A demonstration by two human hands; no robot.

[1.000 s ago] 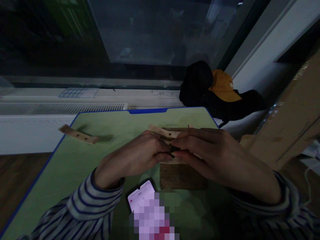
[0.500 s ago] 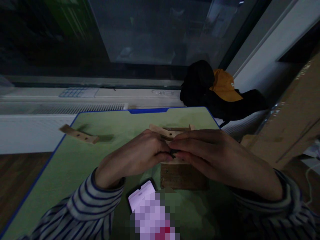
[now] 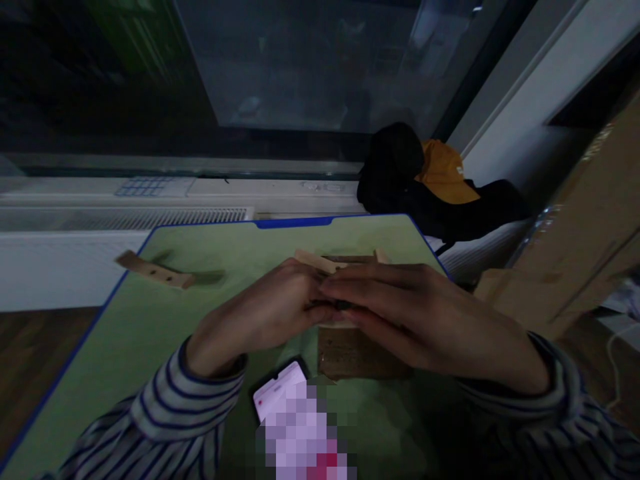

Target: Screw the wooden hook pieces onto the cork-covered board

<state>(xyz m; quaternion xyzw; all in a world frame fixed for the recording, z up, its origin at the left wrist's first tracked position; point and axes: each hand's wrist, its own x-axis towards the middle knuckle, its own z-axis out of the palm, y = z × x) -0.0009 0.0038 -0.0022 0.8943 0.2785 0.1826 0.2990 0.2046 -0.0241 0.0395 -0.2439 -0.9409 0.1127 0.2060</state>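
Note:
My left hand [image 3: 280,303] and my right hand [image 3: 410,313] meet over the middle of the table, fingertips almost touching. Both are closed in a pinch around a small dark piece [image 3: 343,305], mostly covered by fingers and too small to name. Right under the fingers is a pale curved wooden piece [image 3: 316,259] with a hole, partly hidden. A brown wooden board [image 3: 357,353] lies beneath and sticks out toward me. Off to the left rests another curved wooden piece [image 3: 155,271] with two dark holes, touched by neither hand.
The green table [image 3: 240,250] has a blue rim. A phone with a lit screen [image 3: 283,387] lies near my left wrist, partly pixelated. Beyond are a radiator [image 3: 75,267], a window, and a black bag with an orange cap [image 3: 445,170]. A cardboard box [image 3: 560,220] stands at right.
My right hand has shifted slightly left, its fingertips now covering more of the small dark piece and the pale wood. The whole view has moved a little.

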